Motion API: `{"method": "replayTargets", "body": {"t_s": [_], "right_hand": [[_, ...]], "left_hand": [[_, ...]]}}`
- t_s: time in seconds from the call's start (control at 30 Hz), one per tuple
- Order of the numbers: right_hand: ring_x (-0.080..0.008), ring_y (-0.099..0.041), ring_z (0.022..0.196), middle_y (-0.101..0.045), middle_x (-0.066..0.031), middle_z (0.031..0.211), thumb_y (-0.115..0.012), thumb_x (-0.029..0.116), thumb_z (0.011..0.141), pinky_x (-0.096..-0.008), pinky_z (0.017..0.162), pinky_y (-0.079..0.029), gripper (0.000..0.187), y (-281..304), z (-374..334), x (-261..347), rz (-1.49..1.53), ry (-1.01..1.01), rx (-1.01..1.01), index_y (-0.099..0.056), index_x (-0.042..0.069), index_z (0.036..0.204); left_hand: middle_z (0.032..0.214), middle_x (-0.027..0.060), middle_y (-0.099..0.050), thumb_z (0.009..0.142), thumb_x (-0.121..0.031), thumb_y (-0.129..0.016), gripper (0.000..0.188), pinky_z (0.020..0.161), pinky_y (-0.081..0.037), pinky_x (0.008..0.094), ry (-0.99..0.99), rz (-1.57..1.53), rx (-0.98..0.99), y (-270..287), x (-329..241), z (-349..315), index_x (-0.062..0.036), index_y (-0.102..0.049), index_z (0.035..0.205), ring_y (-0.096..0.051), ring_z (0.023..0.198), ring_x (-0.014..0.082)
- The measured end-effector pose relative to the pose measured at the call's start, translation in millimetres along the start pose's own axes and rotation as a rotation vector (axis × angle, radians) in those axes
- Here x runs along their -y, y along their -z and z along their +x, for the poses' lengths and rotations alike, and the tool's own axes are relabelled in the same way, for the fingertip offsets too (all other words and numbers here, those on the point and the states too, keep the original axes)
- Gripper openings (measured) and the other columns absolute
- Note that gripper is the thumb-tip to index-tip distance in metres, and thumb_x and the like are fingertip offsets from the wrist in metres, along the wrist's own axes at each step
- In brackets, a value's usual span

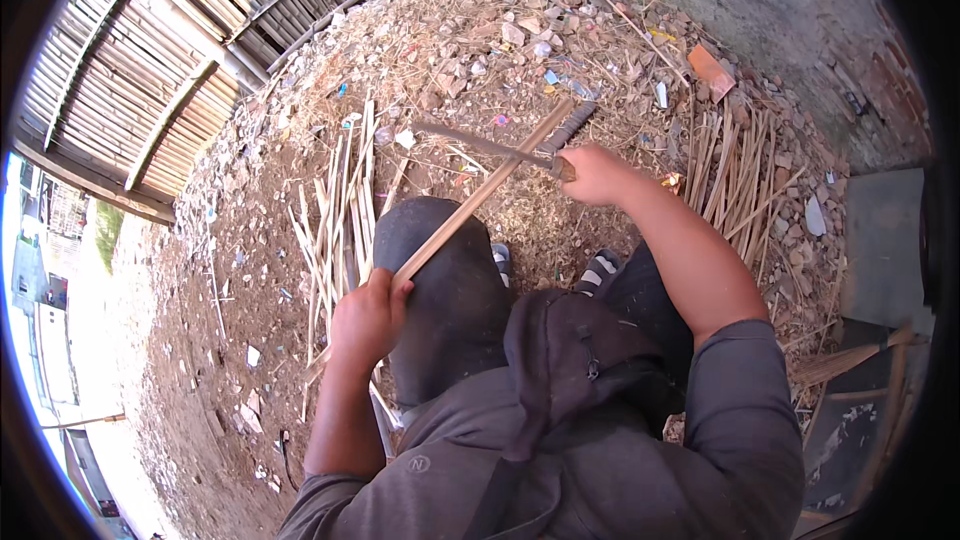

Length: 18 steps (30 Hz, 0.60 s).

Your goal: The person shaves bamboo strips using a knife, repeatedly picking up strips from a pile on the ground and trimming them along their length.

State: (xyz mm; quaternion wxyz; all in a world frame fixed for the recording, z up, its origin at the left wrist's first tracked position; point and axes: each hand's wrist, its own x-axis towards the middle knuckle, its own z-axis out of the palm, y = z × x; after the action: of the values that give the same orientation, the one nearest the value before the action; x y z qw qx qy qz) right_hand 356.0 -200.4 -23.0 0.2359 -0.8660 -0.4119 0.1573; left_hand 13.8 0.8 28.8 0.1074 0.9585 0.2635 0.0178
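My left hand (370, 318) is closed around the lower end of a long split bamboo strip (455, 220), which slants up and away to the right above my left knee. In my right hand (596, 176) is the handle of a knife (470, 140) with a long dark blade. The blade points left and crosses the bamboo strip near its far end, seemingly touching it. A dark, ribbed rod-like piece (572, 125) shows just beyond my right hand; what it belongs to is unclear.
Bamboo strips lie in piles left (340, 200) and right (735, 175) of my legs. Stones and litter cover the ground (480, 50). A bamboo fence (130, 70) stands far left, a rough wall (760, 10) far right. A grey panel (885, 250) and straw broom (840, 365) are at right.
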Motion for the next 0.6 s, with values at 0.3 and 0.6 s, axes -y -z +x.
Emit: {"method": "replayTargets", "body": {"t_s": [0.3,0.6], "right_hand": [[-0.0291,-0.065,0.074,-0.066,-0.0153,0.078,-0.073,0.023,0.077,-0.0408,0.068,-0.050,0.028,12.8,16.0,-28.3,0.116,-0.131,0.027,-0.065,0.003,0.096],[-0.0286,-0.067,0.081,-0.068,-0.0127,0.086,-0.073,0.025,0.079,-0.0406,0.074,-0.051,0.036,36.5,5.6,-80.1,0.191,-0.233,-0.307,-0.066,0.005,0.107]], "left_hand": [[0.075,0.0234,-0.066,0.098,-0.037,-0.056,0.032,0.064,-0.049,0.0550,0.068,-0.071,0.022,-0.1,10.1,-4.0,-0.0057,-0.055,0.095,-0.064,0.073,0.0455],[0.068,0.0208,-0.061,0.102,-0.029,-0.054,0.030,0.059,-0.046,0.0478,0.131,-0.266,-0.197,5.2,69.9,-12.8,-0.0017,-0.059,0.091,-0.062,0.064,0.0411]]}}
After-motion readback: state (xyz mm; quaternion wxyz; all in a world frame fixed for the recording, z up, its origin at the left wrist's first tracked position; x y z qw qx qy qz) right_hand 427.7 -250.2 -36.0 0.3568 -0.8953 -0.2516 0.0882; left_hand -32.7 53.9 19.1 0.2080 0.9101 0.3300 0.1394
